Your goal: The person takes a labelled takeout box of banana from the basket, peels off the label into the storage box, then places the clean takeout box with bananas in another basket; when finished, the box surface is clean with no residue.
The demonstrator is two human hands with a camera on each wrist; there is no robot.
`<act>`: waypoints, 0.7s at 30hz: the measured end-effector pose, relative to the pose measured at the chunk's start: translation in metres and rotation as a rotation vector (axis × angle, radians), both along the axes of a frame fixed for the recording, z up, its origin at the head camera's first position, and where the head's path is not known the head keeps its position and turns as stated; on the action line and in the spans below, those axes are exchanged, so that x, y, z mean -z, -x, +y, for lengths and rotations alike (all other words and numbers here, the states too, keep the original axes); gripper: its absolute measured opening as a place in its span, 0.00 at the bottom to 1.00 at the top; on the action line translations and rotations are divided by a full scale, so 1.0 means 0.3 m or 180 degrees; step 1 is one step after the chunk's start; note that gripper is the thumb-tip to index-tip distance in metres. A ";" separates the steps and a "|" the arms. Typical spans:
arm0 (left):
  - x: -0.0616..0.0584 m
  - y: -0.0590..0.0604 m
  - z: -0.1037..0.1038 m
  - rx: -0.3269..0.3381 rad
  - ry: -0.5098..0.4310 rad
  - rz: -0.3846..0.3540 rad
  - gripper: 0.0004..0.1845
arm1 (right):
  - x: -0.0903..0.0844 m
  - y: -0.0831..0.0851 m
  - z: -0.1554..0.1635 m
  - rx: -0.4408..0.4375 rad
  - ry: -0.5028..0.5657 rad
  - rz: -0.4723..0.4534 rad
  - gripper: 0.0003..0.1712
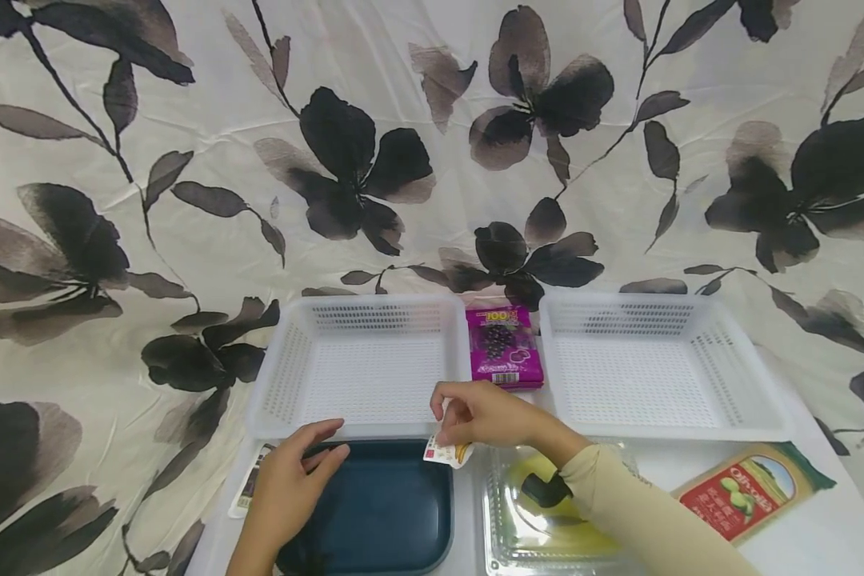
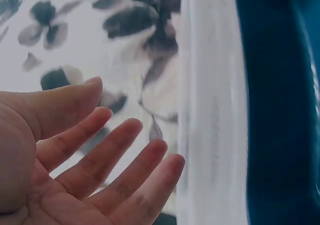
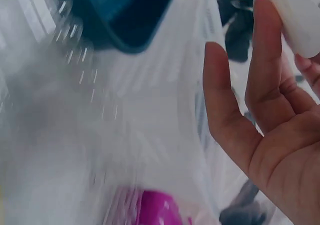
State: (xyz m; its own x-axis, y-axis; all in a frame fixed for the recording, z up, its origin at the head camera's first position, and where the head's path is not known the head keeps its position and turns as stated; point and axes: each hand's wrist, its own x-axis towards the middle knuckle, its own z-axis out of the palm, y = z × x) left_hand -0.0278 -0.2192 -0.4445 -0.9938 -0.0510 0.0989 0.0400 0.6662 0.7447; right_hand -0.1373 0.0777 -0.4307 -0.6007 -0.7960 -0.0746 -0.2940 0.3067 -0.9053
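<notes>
My right hand (image 1: 491,414) pinches a small white packet (image 1: 443,454) with red and orange print, held over the right back corner of the dark blue tray (image 1: 382,512). In the right wrist view the same white packet (image 3: 296,16) shows plain white between thumb and fingers. At the tray's left edge is my left hand (image 1: 282,486), fingers loosely bent and nothing held. The left wrist view shows that left hand (image 2: 95,155) with its fingers spread apart. Partly hidden behind it lies a flat black-and-white pack (image 1: 248,482).
Behind the tray stand two white mesh baskets (image 1: 363,432) (image 1: 666,432), with a purple grape-pictured packet (image 1: 506,346) between them. Right of the tray sits a clear plastic box (image 1: 500,536) with yellow contents. A red, tan and green bag (image 1: 749,490) lies at far right. Floral cloth hangs behind.
</notes>
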 end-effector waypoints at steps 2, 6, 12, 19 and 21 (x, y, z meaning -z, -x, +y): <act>0.008 -0.010 -0.028 -0.0133 0.0094 0.0013 0.21 | 0.002 0.000 -0.028 -0.0047 -0.0045 0.0167 0.12; 0.028 -0.030 -0.082 -0.0352 0.0252 0.0018 0.21 | 0.007 -0.001 -0.080 -0.0186 -0.0095 0.0398 0.10; 0.073 -0.062 -0.159 -0.0561 0.0446 -0.0032 0.21 | 0.020 -0.010 -0.155 -0.0398 -0.0324 0.0446 0.08; 0.108 -0.078 -0.234 -0.0494 0.0447 -0.0557 0.25 | 0.036 -0.036 -0.252 -0.0543 -0.0590 0.0464 0.14; 0.123 -0.076 -0.252 -0.0458 0.0361 -0.0702 0.26 | 0.051 -0.045 -0.284 -0.0603 -0.0634 0.0522 0.14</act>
State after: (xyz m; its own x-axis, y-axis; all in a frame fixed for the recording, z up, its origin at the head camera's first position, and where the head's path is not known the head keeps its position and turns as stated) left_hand -0.0051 -0.2949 -0.4815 -0.9753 -0.1940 -0.1058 -0.2158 0.7328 0.6453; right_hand -0.1237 -0.0074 -0.4459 -0.4601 -0.8743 -0.1547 -0.4999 0.3991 -0.7687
